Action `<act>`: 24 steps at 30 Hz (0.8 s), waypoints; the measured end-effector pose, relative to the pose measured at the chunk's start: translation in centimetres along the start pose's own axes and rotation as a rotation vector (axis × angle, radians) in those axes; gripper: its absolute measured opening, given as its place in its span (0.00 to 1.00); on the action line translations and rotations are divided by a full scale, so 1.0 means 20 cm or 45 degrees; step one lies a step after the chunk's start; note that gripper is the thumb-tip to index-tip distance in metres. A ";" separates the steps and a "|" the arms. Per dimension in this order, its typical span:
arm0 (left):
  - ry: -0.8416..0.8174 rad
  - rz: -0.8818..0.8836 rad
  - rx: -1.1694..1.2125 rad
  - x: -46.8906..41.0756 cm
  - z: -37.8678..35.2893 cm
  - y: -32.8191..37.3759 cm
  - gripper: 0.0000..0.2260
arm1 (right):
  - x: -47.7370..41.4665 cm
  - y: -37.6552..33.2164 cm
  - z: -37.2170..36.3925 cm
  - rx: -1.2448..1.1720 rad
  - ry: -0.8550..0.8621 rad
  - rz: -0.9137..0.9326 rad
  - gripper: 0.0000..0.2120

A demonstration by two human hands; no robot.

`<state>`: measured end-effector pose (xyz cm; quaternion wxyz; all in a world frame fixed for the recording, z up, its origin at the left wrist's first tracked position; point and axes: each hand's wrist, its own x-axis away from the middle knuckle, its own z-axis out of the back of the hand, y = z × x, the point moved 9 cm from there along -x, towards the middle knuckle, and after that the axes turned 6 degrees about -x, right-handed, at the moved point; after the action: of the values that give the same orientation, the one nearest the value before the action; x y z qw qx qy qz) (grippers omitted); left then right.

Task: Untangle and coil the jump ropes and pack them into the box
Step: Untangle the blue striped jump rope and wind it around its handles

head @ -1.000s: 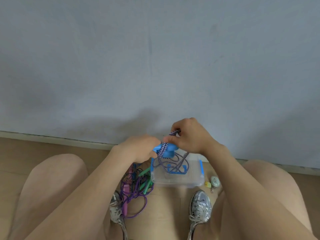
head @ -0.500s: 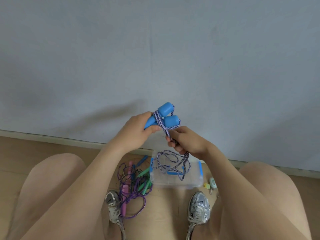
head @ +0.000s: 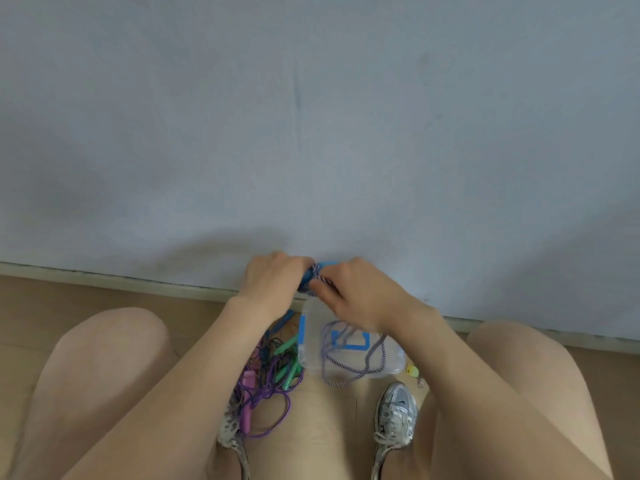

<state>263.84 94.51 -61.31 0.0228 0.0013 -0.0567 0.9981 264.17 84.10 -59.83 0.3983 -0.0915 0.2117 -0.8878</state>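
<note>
My left hand grips the blue handles of a jump rope above the box. My right hand pinches its purple-and-white striped rope, which is wrapped around those handles. The loose rest of the rope hangs in loops over the clear plastic box with blue clips on the floor between my feet. A tangled pile of ropes with purple cord, pink and green handles lies left of the box.
A grey wall with a baseboard rises right behind the box. My knees flank the work area and my silver shoes stand just in front of the box. Small yellow and pale items lie right of the box.
Both hands have come down from the raised position, bringing the blue handles lower toward the box. The right hand has moved up against the handles, and the hanging loops now trail past the box's front edge.
</note>
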 end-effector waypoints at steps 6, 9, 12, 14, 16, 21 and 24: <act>-0.147 -0.212 0.260 -0.02 -0.10 0.07 0.13 | -0.03 0.23 0.17 0.059 0.280 -0.166 0.10; -0.168 -0.258 0.493 -0.02 -0.06 0.07 0.12 | -0.04 0.30 0.18 -0.302 0.308 -0.160 0.06; -0.146 -0.255 0.748 0.00 -0.01 0.07 0.09 | -0.05 0.34 0.15 -0.575 0.173 -0.203 0.12; -0.120 -0.230 0.936 0.03 0.01 0.07 0.13 | -0.04 0.34 0.11 -0.806 0.054 -0.247 0.18; -0.072 -0.173 1.121 0.05 0.07 0.05 0.19 | -0.02 0.33 0.07 -1.029 -0.069 -0.288 0.19; 0.103 -0.076 1.386 0.06 0.19 -0.01 0.18 | 0.01 0.28 0.05 -1.079 -0.072 -0.317 0.12; 0.130 0.051 1.412 0.02 0.15 -0.09 0.17 | 0.00 0.28 -0.01 -1.110 -0.068 -0.450 0.14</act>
<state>263.62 95.99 -58.16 0.0026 -0.0364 0.4781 0.8776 267.89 80.83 -62.59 0.1707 -0.3076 0.5359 -0.7675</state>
